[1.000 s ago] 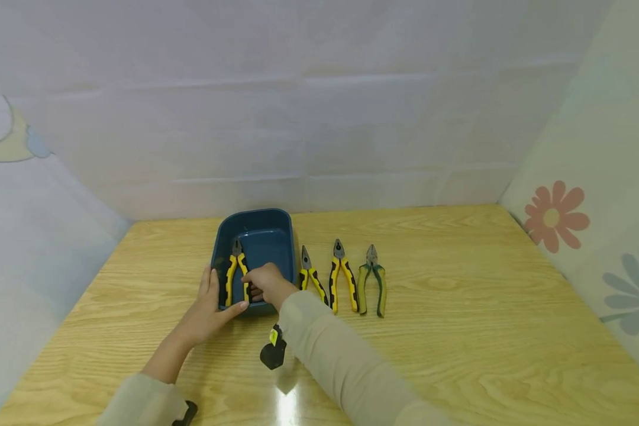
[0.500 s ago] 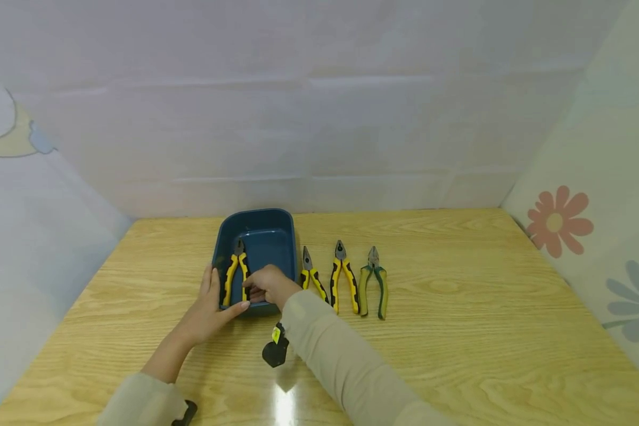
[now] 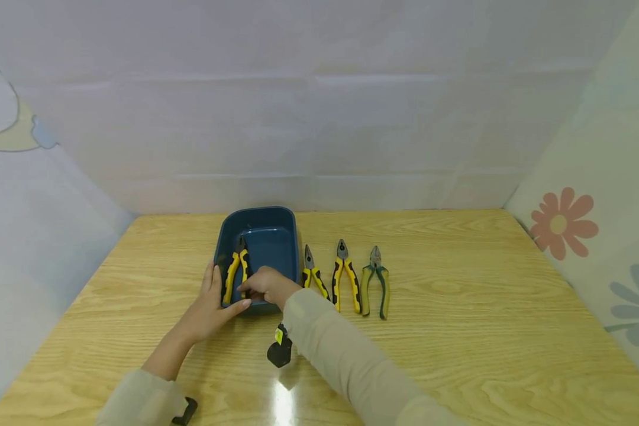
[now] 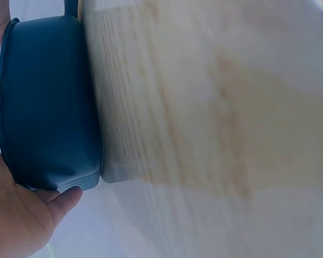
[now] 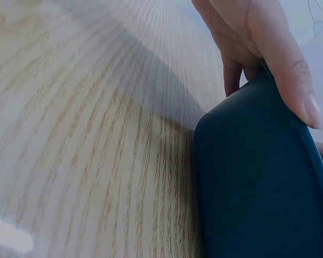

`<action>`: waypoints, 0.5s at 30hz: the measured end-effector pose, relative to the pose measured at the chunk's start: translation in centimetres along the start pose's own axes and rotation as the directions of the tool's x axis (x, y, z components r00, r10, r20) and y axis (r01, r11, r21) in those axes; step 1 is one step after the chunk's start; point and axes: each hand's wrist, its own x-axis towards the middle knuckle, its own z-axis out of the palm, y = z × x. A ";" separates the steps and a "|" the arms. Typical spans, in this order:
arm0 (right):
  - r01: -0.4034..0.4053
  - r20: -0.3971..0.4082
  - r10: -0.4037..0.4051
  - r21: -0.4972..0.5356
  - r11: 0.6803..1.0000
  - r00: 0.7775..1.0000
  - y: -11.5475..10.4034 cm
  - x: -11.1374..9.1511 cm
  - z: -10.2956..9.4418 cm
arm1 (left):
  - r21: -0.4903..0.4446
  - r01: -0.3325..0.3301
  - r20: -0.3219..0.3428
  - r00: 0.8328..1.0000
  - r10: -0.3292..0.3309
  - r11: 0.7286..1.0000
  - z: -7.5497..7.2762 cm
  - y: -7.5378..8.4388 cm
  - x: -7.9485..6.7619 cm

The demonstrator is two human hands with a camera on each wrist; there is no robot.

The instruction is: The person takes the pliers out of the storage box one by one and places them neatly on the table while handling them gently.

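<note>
A dark blue bin stands on the table, with yellow-and-black combination pliers inside along its left wall, their head toward the back. My left hand grips the bin's near left corner, thumb over the front rim and fingers along the left side; it also shows in the left wrist view. My right hand reaches over the front rim and holds the pliers' right handle, partly covering its lower end. In the right wrist view, the bin's outer wall hides most of that hand.
Right of the bin lie yellow-and-black long-nose pliers, another yellow-and-black pair of pliers and green-handled pliers. The right forearm crosses in front of them. The wall rises behind the table.
Within the bin, the pliers' right handle has shifted left, closer to the left one, and my right fingers moved with it. My left hand stays on the bin's corner.
</note>
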 end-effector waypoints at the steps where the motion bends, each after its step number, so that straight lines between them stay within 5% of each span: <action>1: -0.002 -0.003 0.002 0.015 1.000 1.000 0.0 0.0 0.0 | 0.002 0.001 0.001 1.000 -0.001 1.000 0.0 0.0 0.0; 15: 0.010 -0.067 0.000 0.149 0.989 0.998 0.1 0.4 0.0 | 0.021 0.017 0.003 1.000 -0.017 1.000 -0.1 0.3 -0.1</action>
